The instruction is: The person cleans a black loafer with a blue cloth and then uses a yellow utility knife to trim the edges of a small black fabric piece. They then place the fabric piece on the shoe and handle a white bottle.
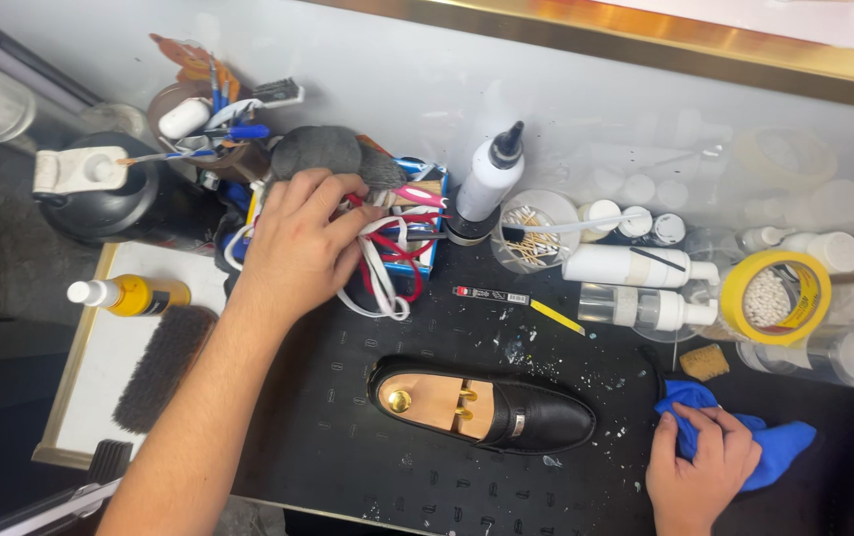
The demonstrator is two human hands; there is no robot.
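Black loafer [486,405], shoe tree inside, lies untouched on desk [347,467]; left hand [298,243] fingers curled among laces [387,268]; right hand [700,465] fingers gripping blue cloth [779,442].

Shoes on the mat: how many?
1: a black loafer with a wooden shoe tree, mid-mat, between left hand and right hand. No second shoe in view.

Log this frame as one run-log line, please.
left hand: reaching into box of tools and laces | right hand: gripping blue cloth | black loafer: on mat, untouched
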